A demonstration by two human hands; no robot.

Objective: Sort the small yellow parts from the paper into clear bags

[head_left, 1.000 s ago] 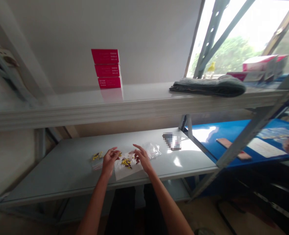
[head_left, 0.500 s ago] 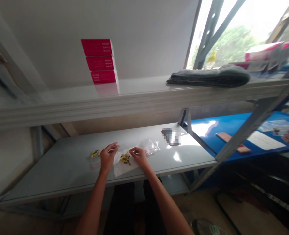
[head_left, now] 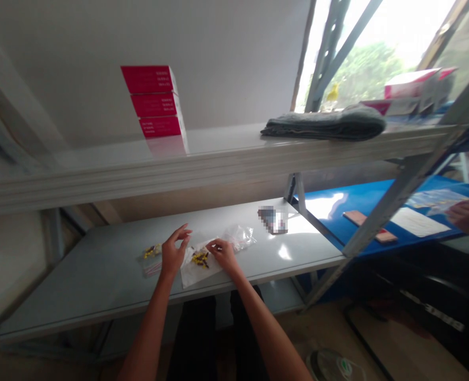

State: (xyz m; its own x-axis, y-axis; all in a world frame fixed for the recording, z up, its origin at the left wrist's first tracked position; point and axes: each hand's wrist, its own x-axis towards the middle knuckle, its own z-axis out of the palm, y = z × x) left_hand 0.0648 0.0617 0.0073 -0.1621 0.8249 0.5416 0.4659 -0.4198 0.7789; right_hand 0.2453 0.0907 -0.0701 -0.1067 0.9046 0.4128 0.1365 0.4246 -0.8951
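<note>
My right hand point(head_left: 223, 255) rests on a clear plastic bag point(head_left: 197, 270) lying on a white sheet, its fingers pinched at the bag's upper edge. Inside that bag is a small heap of yellow and dark pieces point(head_left: 200, 259), just left of my fingertips. My left hand point(head_left: 174, 248) hangs slightly above the grey table point(head_left: 79, 291) with its fingers apart and holds nothing. A smaller bag of similar yellow pieces point(head_left: 152, 252) lies to its left. A crumpled clear bag point(head_left: 240, 238) lies beyond my right hand.
A pixelated-out object point(head_left: 272, 220) lies at the table's far right. A white shelf point(head_left: 99, 177) spans overhead, carrying stacked red boxes point(head_left: 151, 100) and a folded grey cloth point(head_left: 324, 125). On a blue table point(head_left: 377, 197) at right, a co-worker's hand point(head_left: 468, 217) is near papers and a wooden strip.
My right hand has come down from spread fingers onto the bag and pinched together. My left hand's fingers have opened and lifted. The view has drifted slightly.
</note>
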